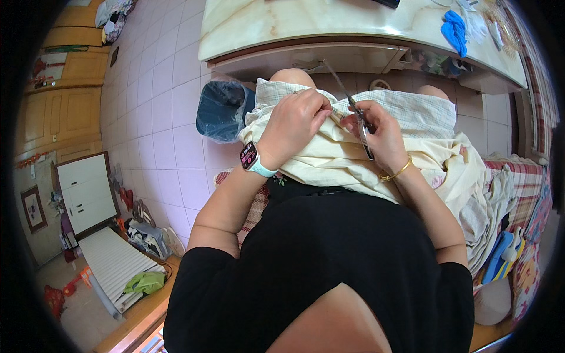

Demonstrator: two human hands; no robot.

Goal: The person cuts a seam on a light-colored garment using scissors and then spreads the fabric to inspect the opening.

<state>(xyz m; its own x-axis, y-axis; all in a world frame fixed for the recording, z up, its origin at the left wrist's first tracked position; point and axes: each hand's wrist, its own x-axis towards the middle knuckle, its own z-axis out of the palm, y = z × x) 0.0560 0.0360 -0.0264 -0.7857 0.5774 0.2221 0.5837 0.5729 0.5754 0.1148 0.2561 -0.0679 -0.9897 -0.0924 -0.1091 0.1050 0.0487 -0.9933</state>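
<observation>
Cream cloth [326, 154] with small printed flowers lies in folds across my lap. Next to its far edge is pale checked cloth [397, 112], spread over my knees. My left hand [293, 121] pinches the cloth between thumb and fingers near the middle of the lap; its fingertips are partly hidden. In my right hand [379, 128] is a slim tool [363, 132] with a thin metal shaft and a partly clear handle. The shaft points away from me, above the cloth. Whether it touches the cloth, I cannot tell.
A blue waste bin [223, 110] with a plastic liner stands at left on the tiled floor. Ahead is a marble-patterned table [309, 20] with a drawer and a blue cloth [453, 33] on top. Grey fabric [481, 225] lies beside me at right.
</observation>
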